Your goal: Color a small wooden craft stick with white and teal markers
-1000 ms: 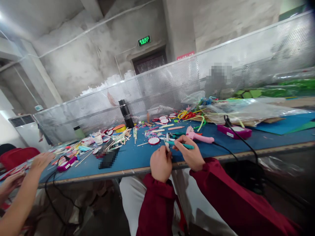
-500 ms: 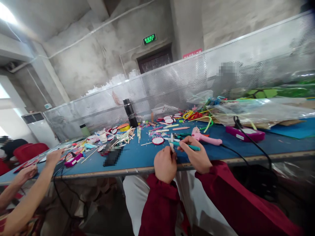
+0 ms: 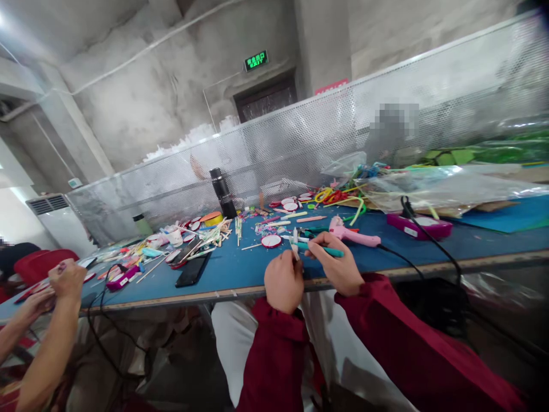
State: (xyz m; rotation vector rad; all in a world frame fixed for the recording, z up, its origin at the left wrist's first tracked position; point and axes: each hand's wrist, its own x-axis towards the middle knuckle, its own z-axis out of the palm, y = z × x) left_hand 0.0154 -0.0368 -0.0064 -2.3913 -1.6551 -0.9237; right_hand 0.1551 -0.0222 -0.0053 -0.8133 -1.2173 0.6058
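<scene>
My left hand (image 3: 283, 280) is closed at the table's front edge, pinching a slim whitish stick-like piece (image 3: 295, 239) that points upward; its lower end is hidden by my fingers. My right hand (image 3: 337, 264) is closed around a teal pen-shaped tool (image 3: 330, 250), whose front end meets the whitish piece. What kind of tool it is cannot be made out. Just behind my right hand lies a pink glue gun (image 3: 358, 236) with a black cord. A round white disc with a red rim (image 3: 271, 241) lies left of the whitish piece.
A black phone (image 3: 192, 272) lies near the front edge, with bundled sticks (image 3: 221, 232) behind it. A black flask (image 3: 223, 194) stands by the mesh divider. Purple boxes (image 3: 420, 227) with cords sit on both sides. At far left, a co-worker's hands (image 3: 66, 277) work over the table.
My hands keep nearly the same hold, with the teal tool still against the whitish piece. The co-worker's farther-reaching hand has drawn back toward their other hand. The view has shifted slightly.
</scene>
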